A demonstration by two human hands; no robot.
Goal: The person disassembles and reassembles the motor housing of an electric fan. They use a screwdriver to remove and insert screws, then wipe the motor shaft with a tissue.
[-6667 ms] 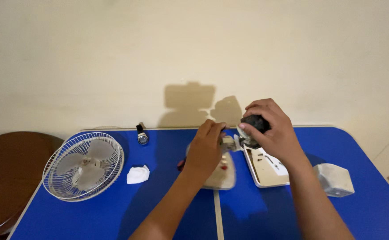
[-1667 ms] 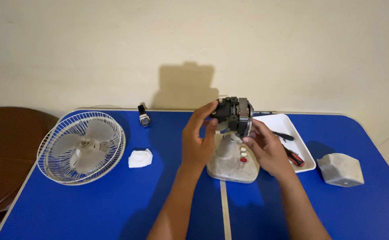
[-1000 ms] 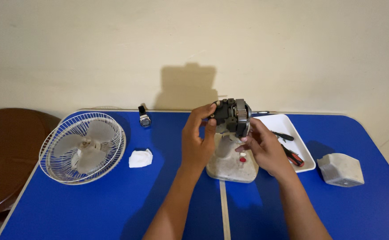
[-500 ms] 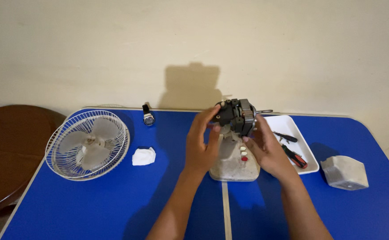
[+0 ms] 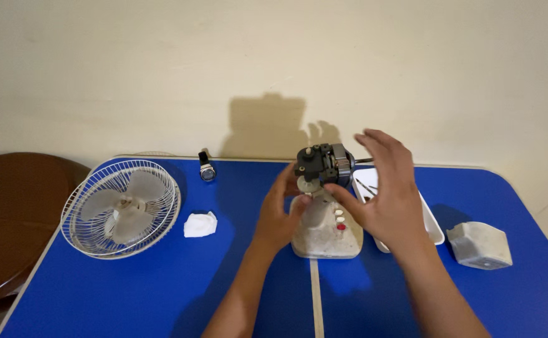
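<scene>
Item: fan motor (image 5: pixel 322 164) atop its base (image 5: pixel 326 228) near the table's (image 5: pixel 161 294) far edge; your right hand (image 5: pixel 386 194) has let go, fingers wide; left hand (image 5: pixel 280 209) steadies its neck

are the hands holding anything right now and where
The left hand grips the neck just under the fan motor, above the white base. The right hand is open beside the motor, holding nothing.
</scene>
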